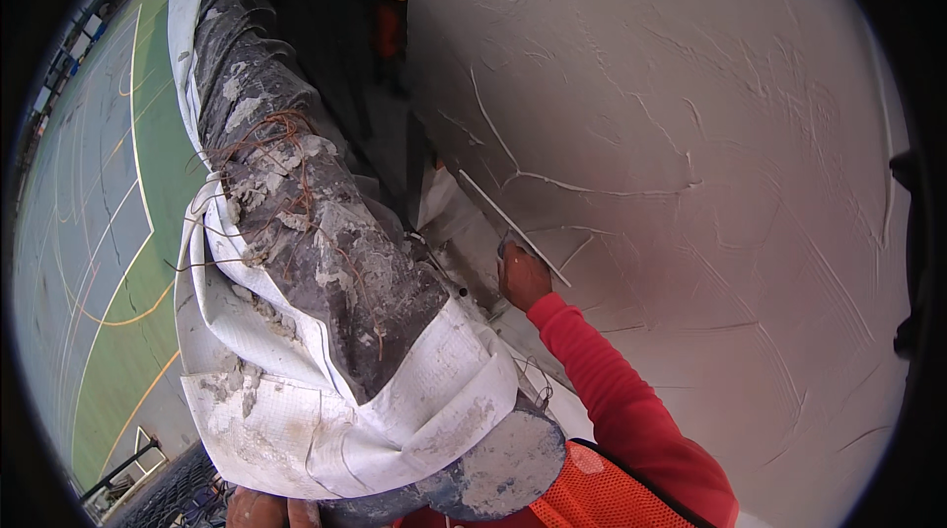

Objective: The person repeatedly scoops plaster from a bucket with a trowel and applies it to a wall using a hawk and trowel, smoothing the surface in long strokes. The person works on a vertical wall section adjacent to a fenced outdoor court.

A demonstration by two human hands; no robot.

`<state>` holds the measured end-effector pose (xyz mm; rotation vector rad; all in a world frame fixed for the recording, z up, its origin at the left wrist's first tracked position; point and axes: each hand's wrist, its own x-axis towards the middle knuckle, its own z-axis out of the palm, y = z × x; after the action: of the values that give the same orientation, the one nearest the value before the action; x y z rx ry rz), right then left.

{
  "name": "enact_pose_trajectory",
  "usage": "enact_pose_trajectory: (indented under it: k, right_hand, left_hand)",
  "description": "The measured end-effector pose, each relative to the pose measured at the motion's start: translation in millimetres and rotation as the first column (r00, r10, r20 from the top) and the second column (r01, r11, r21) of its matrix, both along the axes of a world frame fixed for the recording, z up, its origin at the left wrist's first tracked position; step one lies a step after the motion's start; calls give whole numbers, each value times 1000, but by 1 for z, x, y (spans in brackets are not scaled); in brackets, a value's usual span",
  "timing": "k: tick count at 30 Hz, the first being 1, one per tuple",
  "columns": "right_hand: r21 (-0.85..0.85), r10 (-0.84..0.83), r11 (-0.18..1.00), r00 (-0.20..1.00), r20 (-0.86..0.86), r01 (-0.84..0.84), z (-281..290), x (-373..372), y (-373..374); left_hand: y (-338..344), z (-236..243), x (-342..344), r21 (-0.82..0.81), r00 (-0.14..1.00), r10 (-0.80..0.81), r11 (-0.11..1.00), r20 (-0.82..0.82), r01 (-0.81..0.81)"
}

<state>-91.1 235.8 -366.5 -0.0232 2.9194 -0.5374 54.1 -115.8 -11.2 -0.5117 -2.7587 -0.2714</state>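
Observation:
My right hand (524, 276) is closed on a plastering trowel (490, 202), which shows as a long, thin, pale edge. The blade is held along the big pale wall (691, 163), where wet-looking plaster lies in ridges and streaks. Only part of my left hand (268, 508) comes into view at the lower edge. It is under the white woven sheet (434, 390), beside a rounded, plaster-spattered dark thing (513, 459), and its fingers are mostly hidden.
To the left of the wall runs a dark, wrapped bundle (345, 262) caked with plaster and tied with rusty wire (296, 148). Deep in the gap beyond is a person (391, 25) in orange with a yellow hard hat. Far below lies a green-and-grey marked court (109, 192).

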Motion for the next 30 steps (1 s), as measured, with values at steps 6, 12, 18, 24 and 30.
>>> enact_pose_trajectory:
  k: [6,12,18,24,30]
  right_hand:
    - [35,-80,996,994,78,78,-138,-32,-8]
    - [-140,-306,948,940,-153,286,-180,-126,-49]
    - [-260,-392,904,901,-187,340,-153,-139,-42]
    - [-313,-390,902,873,-294,297,-87,-101,-18]
    - [-348,-391,903,820,-419,253,11,-43,9]
  left_hand:
    - [2,-5,2,7,999,-26,1000,-37,26]
    - [9,-6,-1,-74,1000,13,997,-10,-14]
    - [13,-1,2,-118,998,63,991,24,-60]
    - [12,4,13,-95,997,74,993,25,-71]
    - [7,6,12,-5,999,27,1000,-19,-27]
